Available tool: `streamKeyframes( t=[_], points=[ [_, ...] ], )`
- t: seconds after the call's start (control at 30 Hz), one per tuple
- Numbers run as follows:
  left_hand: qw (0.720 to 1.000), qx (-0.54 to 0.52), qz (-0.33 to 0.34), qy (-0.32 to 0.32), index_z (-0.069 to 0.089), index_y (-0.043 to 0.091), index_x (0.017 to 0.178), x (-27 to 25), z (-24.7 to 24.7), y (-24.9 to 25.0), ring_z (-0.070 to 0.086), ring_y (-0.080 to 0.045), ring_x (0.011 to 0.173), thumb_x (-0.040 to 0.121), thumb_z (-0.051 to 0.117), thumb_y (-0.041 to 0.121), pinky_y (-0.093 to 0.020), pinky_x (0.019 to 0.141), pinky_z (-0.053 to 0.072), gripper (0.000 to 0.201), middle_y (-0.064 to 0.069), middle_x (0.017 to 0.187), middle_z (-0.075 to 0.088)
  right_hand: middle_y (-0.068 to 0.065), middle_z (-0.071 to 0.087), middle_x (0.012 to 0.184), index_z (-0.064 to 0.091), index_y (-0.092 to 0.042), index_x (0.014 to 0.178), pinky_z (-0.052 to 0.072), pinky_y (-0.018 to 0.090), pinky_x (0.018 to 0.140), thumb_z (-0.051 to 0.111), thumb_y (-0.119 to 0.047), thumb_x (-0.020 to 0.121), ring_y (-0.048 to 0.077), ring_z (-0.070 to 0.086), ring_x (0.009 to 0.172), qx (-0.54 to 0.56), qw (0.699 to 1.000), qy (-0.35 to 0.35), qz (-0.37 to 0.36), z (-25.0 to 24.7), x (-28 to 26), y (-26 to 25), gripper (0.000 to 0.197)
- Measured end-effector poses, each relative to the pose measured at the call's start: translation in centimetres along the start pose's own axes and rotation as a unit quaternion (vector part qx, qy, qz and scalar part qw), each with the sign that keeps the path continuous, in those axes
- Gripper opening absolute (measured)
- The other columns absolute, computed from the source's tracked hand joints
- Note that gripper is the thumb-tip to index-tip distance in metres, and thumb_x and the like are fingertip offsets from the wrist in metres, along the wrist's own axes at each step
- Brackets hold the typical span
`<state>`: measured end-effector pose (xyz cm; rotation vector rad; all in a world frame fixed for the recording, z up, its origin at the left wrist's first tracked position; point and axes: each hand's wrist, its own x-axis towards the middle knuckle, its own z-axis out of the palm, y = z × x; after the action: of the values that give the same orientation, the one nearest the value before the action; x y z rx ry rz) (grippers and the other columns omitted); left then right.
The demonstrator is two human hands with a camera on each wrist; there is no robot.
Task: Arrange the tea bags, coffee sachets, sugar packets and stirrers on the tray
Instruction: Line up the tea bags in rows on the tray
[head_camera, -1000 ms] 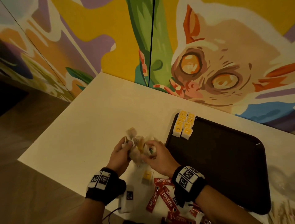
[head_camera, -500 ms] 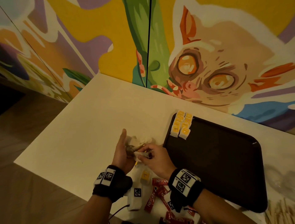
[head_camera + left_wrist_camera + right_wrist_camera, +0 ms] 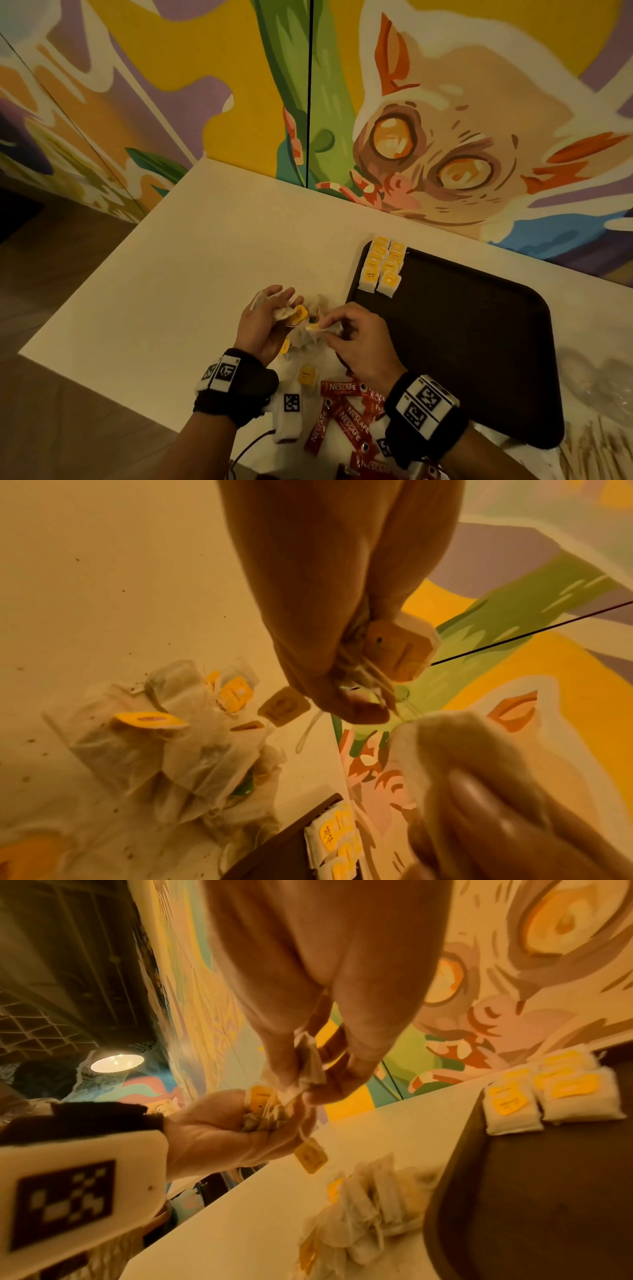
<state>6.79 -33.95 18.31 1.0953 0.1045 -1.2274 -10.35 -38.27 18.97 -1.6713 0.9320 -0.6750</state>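
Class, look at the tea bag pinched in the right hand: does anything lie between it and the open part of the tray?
Nothing visible does. The right hand pinches the tea bag beside the tray; the neat tea bags fill only the tray's far left corner.

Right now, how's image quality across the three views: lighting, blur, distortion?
Head view: dim warm light, wide-angle bend at the table edges, the stirrers bottom right smeared. Left wrist view: strong orange cast, the right hand a close blur, the loose tea bags fairly sharp. Right wrist view: ceiling lamp glares, the tray stretched by the lens.
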Motion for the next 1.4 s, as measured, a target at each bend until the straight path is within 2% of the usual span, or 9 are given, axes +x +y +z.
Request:
streamKeyframes(
  t=[0.17, 0.3, 0.4, 0.5, 0.6, 0.73, 1.0, 1.2, 1.4],
  points=[
    [0.997, 0.06, 0.05, 0.028, 0.06, 0.005, 0.094, 0.1, 1.1, 0.1, 0.054, -0.021, 0.066, 0.092, 0.059, 0.006, -0.027, 0.05, 0.047, 0.003, -0.012, 0.085, 0.058, -0.009, 0.063, 0.091, 0.073, -0.019, 0.077, 0.056, 0.033, 0.08, 0.079, 0.005, 0.072, 0.017, 0.065, 0.089, 0.001, 0.996, 0.072, -0.057, -2.1, -0.8, -0.2, 0.026],
    [0.989, 0.141, 0.046, -0.028, 0.06, 0.008, 0.088, -0.8, 2.7, 0.1, 0.051, -0.018, 0.057, 0.087, 0.069, 0.019, -0.026, 0.051, 0.044, 0.014, -0.005, 0.068, 0.05, -0.006, 0.062, 0.093, 0.071, -0.024, 0.078, 0.057, 0.038, 0.08, 0.08, 0.002, 0.071, 0.019, 0.063, 0.09, -0.015, 0.984, 0.13, -0.119, -3.4, -1.2, -0.3, 0.028],
    [0.955, 0.271, 0.056, -0.103, 0.062, 0.009, 0.08, -2.2, 4.2, 0.1, 0.049, -0.018, 0.053, 0.082, 0.075, 0.031, -0.027, 0.053, 0.039, 0.025, -0.007, 0.065, 0.047, -0.004, 0.061, 0.093, 0.07, -0.026, 0.082, 0.057, 0.037, 0.08, 0.075, -0.018, 0.074, 0.019, 0.063, 0.088, -0.015, 0.973, 0.177, -0.146, -4.0, -1.3, -0.7, 0.012],
    [0.902, 0.384, 0.051, -0.19, 0.066, 0.007, 0.077, -3.9, 5.6, 0.2, 0.047, -0.018, 0.05, 0.083, 0.071, 0.042, -0.031, 0.053, 0.039, 0.036, -0.008, 0.061, 0.049, -0.003, 0.059, 0.091, 0.071, -0.025, 0.082, 0.058, 0.037, 0.075, 0.077, -0.012, 0.074, 0.018, 0.062, 0.085, -0.041, 0.961, 0.221, -0.162, -4.4, -1.2, -0.8, 0.016],
    [0.891, 0.384, 0.051, -0.238, 0.07, 0.002, 0.086, -5.0, 6.8, -0.1, 0.046, -0.015, 0.051, 0.083, 0.07, 0.038, -0.028, 0.051, 0.039, 0.036, -0.005, 0.06, 0.052, 0.0, 0.058, 0.09, 0.073, -0.019, 0.083, 0.057, 0.032, 0.072, 0.076, -0.013, 0.076, 0.016, 0.061, 0.083, -0.06, 0.951, 0.237, -0.188, -4.3, -1.3, -1.0, 0.009],
    [0.892, 0.388, 0.108, -0.204, 0.072, 0.0, 0.086, -5.2, 7.7, -0.4, 0.054, -0.014, 0.055, 0.085, 0.071, 0.02, -0.022, 0.049, 0.043, 0.02, -0.006, 0.064, 0.062, -0.001, 0.056, 0.091, 0.072, -0.012, 0.08, 0.053, 0.025, 0.072, 0.076, -0.01, 0.076, 0.013, 0.058, 0.084, -0.096, 0.953, 0.219, -0.184, -4.2, -1.7, -0.9, 0.006],
    [0.748, 0.539, 0.311, -0.232, 0.077, 0.017, 0.086, -4.5, 7.4, 0.3, 0.065, 0.0, 0.078, 0.084, 0.073, 0.021, -0.007, 0.069, 0.043, 0.006, 0.01, 0.082, 0.073, -0.009, 0.056, 0.106, 0.057, -0.026, 0.108, 0.05, 0.024, 0.078, 0.069, -0.013, 0.082, 0.016, 0.057, 0.096, -0.009, 0.985, 0.159, -0.072, -5.3, -3.0, -2.6, 0.031],
    [0.641, 0.612, 0.384, -0.259, 0.075, 0.027, 0.086, -4.4, 7.5, 1.0, 0.061, -0.005, 0.074, 0.085, 0.072, 0.028, -0.014, 0.062, 0.043, 0.003, 0.012, 0.078, 0.067, -0.008, 0.073, 0.097, 0.071, -0.024, 0.106, 0.054, 0.041, 0.09, 0.066, -0.04, 0.086, 0.012, 0.067, 0.093, 0.023, 0.998, 0.054, 0.026, -7.2, -1.3, -4.5, 0.026],
    [0.606, 0.643, 0.382, -0.27, 0.074, 0.03, 0.091, -4.4, 7.5, 1.1, 0.057, -0.004, 0.068, 0.085, 0.071, 0.036, -0.019, 0.059, 0.042, 0.009, 0.013, 0.077, 0.062, -0.002, 0.075, 0.09, 0.074, -0.013, 0.096, 0.056, 0.031, 0.085, 0.076, -0.011, 0.082, 0.013, 0.07, 0.086, 0.055, 0.996, 0.07, -0.002, -7.8, -1.3, -4.7, 0.014]
  ],
)
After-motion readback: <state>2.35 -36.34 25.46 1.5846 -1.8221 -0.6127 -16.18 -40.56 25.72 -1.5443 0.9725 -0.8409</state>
